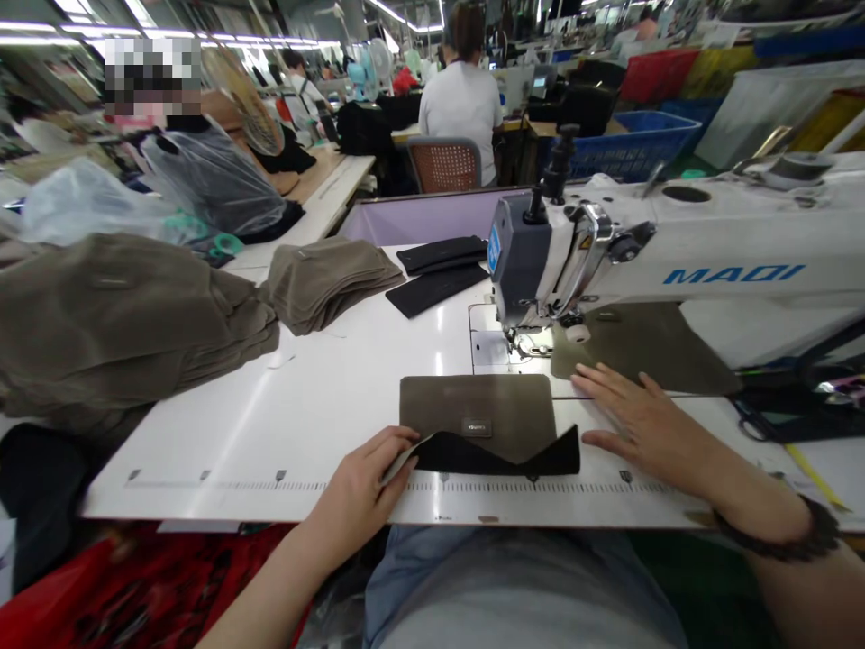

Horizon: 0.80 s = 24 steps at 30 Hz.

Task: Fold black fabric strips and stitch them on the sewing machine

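Note:
A brown-grey fabric panel [432,401] with a small label [477,427] lies flat before me, its near edge overlapped by a black strip [466,458]. My left hand [375,473] pinches the left end of the strip and panel between thumb and fingers, lifting that corner. My right hand [635,424] is spread open, fingertips by the edge of a second brown-grey panel [649,347] under the machine arm. The right end of the black strip sticks up, apart from my right thumb. Just beyond the panel is the sewing machine's needle area [523,342].
The white sewing machine [709,252] fills the right side. Stacked brown-grey panels [324,279] and a larger pile [128,315] lie left; black fabric pieces [442,270] lie at the back. A ruler scale [317,487] runs along the table's front edge. A person [461,99] sits ahead.

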### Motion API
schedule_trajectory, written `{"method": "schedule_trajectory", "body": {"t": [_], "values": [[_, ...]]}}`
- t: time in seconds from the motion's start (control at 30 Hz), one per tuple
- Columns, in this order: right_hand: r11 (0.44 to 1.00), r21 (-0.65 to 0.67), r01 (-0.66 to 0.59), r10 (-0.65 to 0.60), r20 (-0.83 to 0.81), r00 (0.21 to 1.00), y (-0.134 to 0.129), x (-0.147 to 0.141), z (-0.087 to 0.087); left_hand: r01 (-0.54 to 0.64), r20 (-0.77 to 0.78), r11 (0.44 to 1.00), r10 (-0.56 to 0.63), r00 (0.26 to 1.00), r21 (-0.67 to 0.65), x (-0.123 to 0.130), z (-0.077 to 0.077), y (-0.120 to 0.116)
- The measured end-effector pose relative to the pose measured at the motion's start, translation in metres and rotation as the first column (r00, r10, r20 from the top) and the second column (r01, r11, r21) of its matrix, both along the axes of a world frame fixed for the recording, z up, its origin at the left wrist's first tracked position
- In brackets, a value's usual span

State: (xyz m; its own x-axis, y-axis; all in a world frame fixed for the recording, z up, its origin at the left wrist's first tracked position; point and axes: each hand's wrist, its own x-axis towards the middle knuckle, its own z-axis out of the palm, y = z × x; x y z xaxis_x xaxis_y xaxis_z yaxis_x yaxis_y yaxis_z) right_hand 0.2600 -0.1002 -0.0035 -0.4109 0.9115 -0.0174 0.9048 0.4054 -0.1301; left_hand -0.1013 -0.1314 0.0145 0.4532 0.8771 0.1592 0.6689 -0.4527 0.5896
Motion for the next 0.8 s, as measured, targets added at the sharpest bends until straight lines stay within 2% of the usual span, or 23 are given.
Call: {"method": "schedule_trajectory", "body": {"t": [0.13,0.23,0.3,0.4,0.5,0.63,0.8], "values": [[0.998,0.025,0.066,-0.066,-0.003,0.998,-0.014,0.021,0.005,-0.057,0.028,0.998,0.058,0.998,-0.031,0.001,-0.002,0.002],[0.995,-0.082,-0.049,0.035,-0.165,0.986,-0.031,0.006,0.016,-0.085,0.046,0.994,0.088,0.995,-0.072,0.001,-0.001,0.005],[0.976,-0.199,-0.082,0.02,-0.298,0.954,-0.036,-0.014,0.022,-0.097,0.055,0.99,0.103,0.993,-0.103,0.001,0.0,0.008],[0.961,-0.27,0.054,-0.172,-0.435,0.884,-0.032,-0.046,0.024,-0.111,0.073,0.985,0.121,0.99,-0.13,0.002,0.0,0.012],[0.927,-0.333,0.171,-0.331,-0.518,0.789,-0.021,-0.066,0.02,-0.121,0.105,0.987,0.132,0.986,-0.102,0.004,-0.001,0.017],[0.897,-0.328,0.295,-0.433,-0.526,0.732,-0.011,-0.072,0.013,-0.16,0.107,0.985,0.165,0.98,-0.059,0.01,-0.002,0.027],[0.857,-0.332,0.393,-0.514,-0.509,0.69,-0.009,-0.073,0.006,-0.289,-0.008,0.956,0.289,0.957,-0.052,0.016,-0.01,0.04]]}}
